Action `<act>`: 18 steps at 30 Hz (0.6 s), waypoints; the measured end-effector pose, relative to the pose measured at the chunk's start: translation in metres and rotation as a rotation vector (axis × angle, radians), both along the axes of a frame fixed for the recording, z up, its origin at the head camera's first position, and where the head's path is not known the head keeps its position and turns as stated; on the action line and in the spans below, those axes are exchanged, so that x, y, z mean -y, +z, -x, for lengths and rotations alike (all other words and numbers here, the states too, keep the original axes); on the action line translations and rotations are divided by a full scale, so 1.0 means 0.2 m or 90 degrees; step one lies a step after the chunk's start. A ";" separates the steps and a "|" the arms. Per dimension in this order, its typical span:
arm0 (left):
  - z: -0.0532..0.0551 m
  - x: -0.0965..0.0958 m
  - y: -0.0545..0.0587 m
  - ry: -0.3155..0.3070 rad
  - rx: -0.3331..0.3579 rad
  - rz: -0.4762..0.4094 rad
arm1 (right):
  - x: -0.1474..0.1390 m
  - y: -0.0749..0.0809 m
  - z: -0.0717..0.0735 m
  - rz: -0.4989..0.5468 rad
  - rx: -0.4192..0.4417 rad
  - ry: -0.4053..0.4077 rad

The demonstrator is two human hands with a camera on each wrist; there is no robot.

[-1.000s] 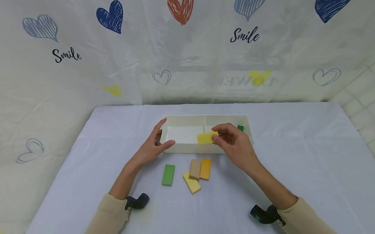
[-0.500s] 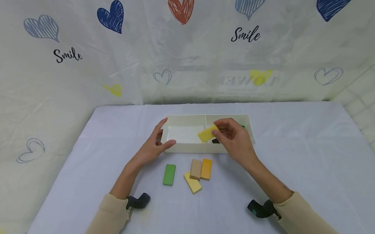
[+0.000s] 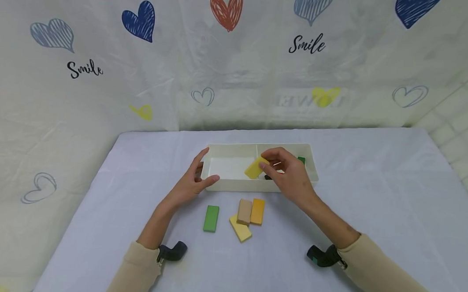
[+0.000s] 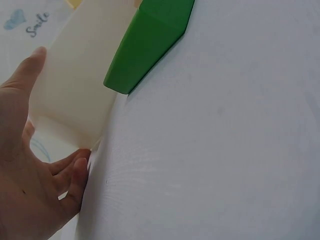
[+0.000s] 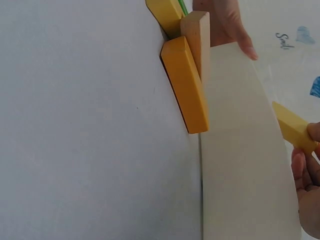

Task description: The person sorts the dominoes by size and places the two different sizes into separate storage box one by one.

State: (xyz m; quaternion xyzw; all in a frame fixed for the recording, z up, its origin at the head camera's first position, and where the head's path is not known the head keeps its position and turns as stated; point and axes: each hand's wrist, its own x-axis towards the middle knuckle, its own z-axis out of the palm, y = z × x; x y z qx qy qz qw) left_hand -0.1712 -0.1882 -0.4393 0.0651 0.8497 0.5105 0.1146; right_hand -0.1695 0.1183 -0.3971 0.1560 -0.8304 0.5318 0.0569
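Pinching a yellow block (image 3: pixel 254 168), the right hand (image 3: pixel 292 174) hovers over the tray (image 3: pixel 240 186) — left hand (image 3: pixel 188 185) spread at its end. Green piece (image 3: pixel 301 159) inside; four blocks (image 3: pixel 244 212) remain outside.

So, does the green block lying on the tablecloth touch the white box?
Apart. The head view shows a strip of tablecloth between the far end of the green block and the front wall of the white box.

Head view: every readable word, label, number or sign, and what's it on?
"Smile": backdrop, left.
"Smile": backdrop, right of centre.
Mirrored letters at the yellow heart, backdrop: too faint to read whole.
Box, blocks: no text visible.
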 end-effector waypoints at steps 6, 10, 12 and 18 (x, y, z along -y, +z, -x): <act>-0.01 0.00 0.01 -0.004 0.000 -0.009 | 0.02 0.00 0.01 -0.045 -0.010 0.006; -0.01 0.00 0.00 -0.005 0.002 -0.007 | 0.03 0.00 0.02 -0.055 -0.025 0.027; -0.01 0.01 0.00 -0.003 0.006 -0.007 | 0.04 0.00 0.03 -0.065 -0.036 0.037; 0.00 0.01 -0.01 -0.007 0.005 -0.015 | 0.05 0.02 0.06 -0.091 -0.042 0.062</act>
